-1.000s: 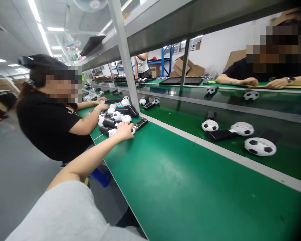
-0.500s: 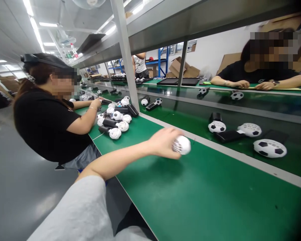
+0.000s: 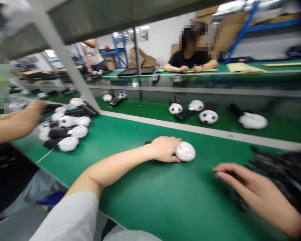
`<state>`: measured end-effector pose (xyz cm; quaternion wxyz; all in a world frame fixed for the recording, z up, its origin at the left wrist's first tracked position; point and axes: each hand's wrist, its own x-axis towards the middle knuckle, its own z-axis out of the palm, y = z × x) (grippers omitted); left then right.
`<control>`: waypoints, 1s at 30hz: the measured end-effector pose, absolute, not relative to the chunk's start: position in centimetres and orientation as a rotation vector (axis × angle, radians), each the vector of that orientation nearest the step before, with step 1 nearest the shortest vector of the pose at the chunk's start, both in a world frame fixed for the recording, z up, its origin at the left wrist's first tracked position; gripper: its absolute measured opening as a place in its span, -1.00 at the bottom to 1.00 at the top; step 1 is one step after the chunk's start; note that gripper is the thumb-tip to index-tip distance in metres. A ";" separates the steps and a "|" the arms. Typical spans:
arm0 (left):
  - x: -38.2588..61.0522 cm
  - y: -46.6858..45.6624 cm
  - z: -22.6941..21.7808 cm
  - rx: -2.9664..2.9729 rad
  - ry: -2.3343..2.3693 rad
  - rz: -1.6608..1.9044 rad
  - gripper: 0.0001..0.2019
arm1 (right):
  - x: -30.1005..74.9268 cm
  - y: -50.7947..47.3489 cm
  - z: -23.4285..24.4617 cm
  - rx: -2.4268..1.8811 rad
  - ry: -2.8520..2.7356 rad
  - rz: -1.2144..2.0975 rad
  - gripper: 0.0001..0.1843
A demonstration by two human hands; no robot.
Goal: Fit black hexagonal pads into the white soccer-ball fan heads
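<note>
My left hand (image 3: pixel 165 149) is closed around a handheld fan (image 3: pixel 185 151) with a white, grille-like round head, low over the green bench. The head sticks out past my fingers to the right; a dark end, probably its handle, shows behind my hand. My right hand (image 3: pixel 256 190) has thumb and forefinger pinched together above the bench; what they hold, if anything, is too small and blurred to name. Just beyond and beside it lies a blurred heap of black strip-like parts (image 3: pixel 283 170).
Several soccer-ball fans (image 3: pixel 208 116) lie on the sunken green belt behind a pale rail (image 3: pixel 165 124). A pile of fans (image 3: pixel 68 144) is on the left, near a co-worker's arm (image 3: pixel 20 124). A metal post (image 3: pixel 70 63) rises there. Another person (image 3: pixel 190 58) sits opposite.
The view has swung right, bringing my right hand and the black heap into sight. My left hand has lowered the fan towards the bench.
</note>
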<state>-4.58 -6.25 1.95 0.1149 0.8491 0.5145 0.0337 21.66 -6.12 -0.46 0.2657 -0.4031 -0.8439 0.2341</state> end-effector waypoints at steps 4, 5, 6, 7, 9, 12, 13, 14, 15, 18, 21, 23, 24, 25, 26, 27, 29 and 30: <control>-2.0 -7.3 1.7 2.375 1.638 0.041 -0.24 | 21.1 -6.3 1.5 -1.071 -2.165 0.845 -0.78; -1.4 -7.5 1.7 2.365 1.612 0.039 -0.24 | 21.0 -6.3 1.7 -1.091 -2.122 0.896 -0.80; -0.8 -7.5 1.8 2.352 1.573 0.044 -0.24 | 21.0 -6.3 1.8 -1.110 -2.084 0.943 -0.82; -0.3 -7.5 1.9 2.336 1.528 0.050 -0.25 | 21.0 -6.4 1.8 -1.119 -2.052 0.981 -0.83; 0.3 -7.1 2.0 2.295 1.473 0.076 -0.28 | 21.2 -6.5 1.8 -1.113 -2.005 1.008 -0.87; 0.5 -6.4 2.0 2.251 1.506 0.144 -0.33 | 21.2 -6.6 1.5 -1.054 -2.005 0.940 -0.92; 0.4 -6.3 1.9 2.241 1.519 0.168 -0.32 | 21.2 -6.6 1.3 -1.030 -2.017 0.909 -0.93; 0.3 -6.2 1.8 2.236 1.523 0.193 -0.31 | 21.1 -6.6 1.0 -1.003 -2.031 0.883 -0.95; 0.2 -6.2 1.8 2.235 1.511 0.218 -0.28 | 21.0 -6.5 0.7 -0.974 -2.040 0.868 -0.97; 0.0 -6.4 1.7 2.242 1.424 0.293 -0.26 | 20.6 -6.3 -0.3 -0.916 -2.023 0.869 -0.98; 0.0 -6.3 1.8 2.240 1.378 0.338 -0.35 | 20.3 -6.1 -1.0 -0.930 -1.967 0.893 -0.92; 0.1 -6.2 1.8 2.233 1.389 0.348 -0.39 | 20.2 -6.1 -1.2 -0.957 -1.934 0.914 -0.90; 0.2 -6.1 1.8 2.235 1.394 0.350 -0.41 | 20.2 -6.1 -1.3 -0.971 -1.926 0.925 -0.90; 0.2 -6.0 1.8 2.242 1.394 0.353 -0.42 | 20.2 -6.1 -1.3 -0.986 -1.918 0.936 -0.89; 0.2 -6.0 1.7 2.252 1.390 0.358 -0.43 | 20.2 -6.0 -1.4 -0.996 -1.909 0.952 -0.87; 0.2 -6.0 1.7 2.263 1.382 0.364 -0.43 | 20.1 -6.0 -1.4 -1.001 -1.897 0.976 -0.84; 0.1 -6.0 1.6 2.279 1.354 0.376 -0.44 | 20.1 -6.0 -1.4 -1.009 -1.869 1.036 -0.77; 0.0 -6.0 1.5 2.282 1.337 0.382 -0.43 | 20.1 -5.9 -1.4 -1.018 -1.857 1.060 -0.74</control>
